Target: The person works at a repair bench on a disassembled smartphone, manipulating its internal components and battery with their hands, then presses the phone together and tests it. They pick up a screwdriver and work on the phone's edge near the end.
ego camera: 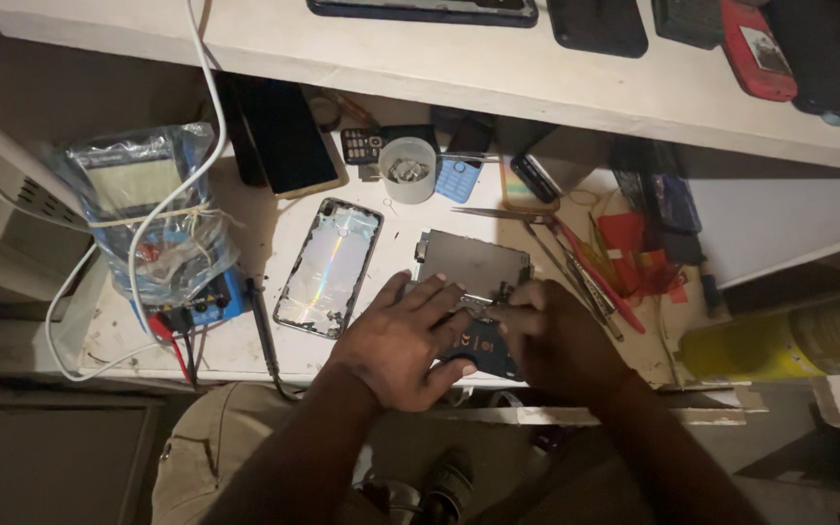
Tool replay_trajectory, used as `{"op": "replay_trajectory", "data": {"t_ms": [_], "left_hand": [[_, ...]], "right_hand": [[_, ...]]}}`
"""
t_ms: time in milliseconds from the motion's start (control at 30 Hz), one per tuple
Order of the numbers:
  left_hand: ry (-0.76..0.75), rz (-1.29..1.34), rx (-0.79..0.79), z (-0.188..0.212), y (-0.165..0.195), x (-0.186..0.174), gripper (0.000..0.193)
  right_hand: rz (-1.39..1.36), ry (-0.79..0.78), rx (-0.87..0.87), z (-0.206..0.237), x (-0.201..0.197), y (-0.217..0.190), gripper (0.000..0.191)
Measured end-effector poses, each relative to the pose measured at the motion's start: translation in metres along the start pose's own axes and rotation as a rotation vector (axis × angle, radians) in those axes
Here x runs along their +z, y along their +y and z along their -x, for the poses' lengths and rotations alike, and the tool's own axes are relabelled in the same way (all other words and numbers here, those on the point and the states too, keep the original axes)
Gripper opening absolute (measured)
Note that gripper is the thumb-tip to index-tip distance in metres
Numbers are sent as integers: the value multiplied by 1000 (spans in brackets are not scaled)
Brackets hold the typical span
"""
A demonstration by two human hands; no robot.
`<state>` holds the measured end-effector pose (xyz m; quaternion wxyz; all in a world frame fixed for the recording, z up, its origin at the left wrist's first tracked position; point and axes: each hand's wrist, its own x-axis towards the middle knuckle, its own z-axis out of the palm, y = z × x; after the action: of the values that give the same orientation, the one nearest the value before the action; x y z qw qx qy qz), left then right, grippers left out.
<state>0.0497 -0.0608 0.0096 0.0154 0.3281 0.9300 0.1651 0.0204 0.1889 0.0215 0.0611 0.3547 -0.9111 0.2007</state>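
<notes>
An opened phone body [473, 272] lies on the white workbench [245, 345], its grey inner plate and dark blue lower part showing. My left hand [405, 335] lies flat over its lower left side, fingers spread on it. My right hand [551, 340] is curled at its lower right edge, fingertips pinched on the frame; whether it holds a small tool I cannot tell. A shiny removed back cover [328, 267] lies to the left of the phone.
A multimeter wrapped in plastic [153, 224] with red and black leads sits at left, a white cable across it. A small white cup [408, 170], several phones, tweezers [498, 214] and red-handled tools [600, 277] lie behind and right. A shelf [439, 58] above carries more phones.
</notes>
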Motion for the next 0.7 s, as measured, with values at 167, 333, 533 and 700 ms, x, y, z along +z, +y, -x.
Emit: {"op": "replay_trajectory", "data": {"t_ms": [167, 333, 533, 700], "left_hand": [[-98, -5, -12, -4, 0, -3, 72], [-108, -14, -13, -4, 1, -4, 73], [-104, -1, -15, -4, 0, -3, 73], [-73, 20, 14, -4, -2, -2, 73]], "right_hand": [[134, -47, -121, 1, -5, -6, 35], [181, -85, -156, -2, -14, -10, 45], [199, -114, -195, -8, -23, -6, 39], [175, -94, -247, -10, -26, 1, 34]]}}
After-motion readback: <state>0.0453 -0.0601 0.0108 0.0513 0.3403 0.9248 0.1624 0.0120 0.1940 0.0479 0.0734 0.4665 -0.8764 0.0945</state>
